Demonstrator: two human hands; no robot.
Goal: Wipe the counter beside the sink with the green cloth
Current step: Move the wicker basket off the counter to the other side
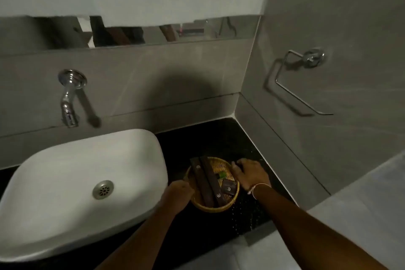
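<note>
Head view: both hands clasping the basket (212,184) just right of the sink (83,182), left hand (178,190) curled on its near-left rim, right hand (251,174) pressed over its right rim. No green cloth visible. Risk: tilting the basket during a lift, spilling dark packets (208,182) onto the counter (219,136).

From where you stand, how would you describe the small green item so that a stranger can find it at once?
Start at the white basin; on the black counter to its right sits a round woven basket, held by the left hand and right hand. Inside it, the green item lies beside long dark brown packets, the only bright green piece.
</note>
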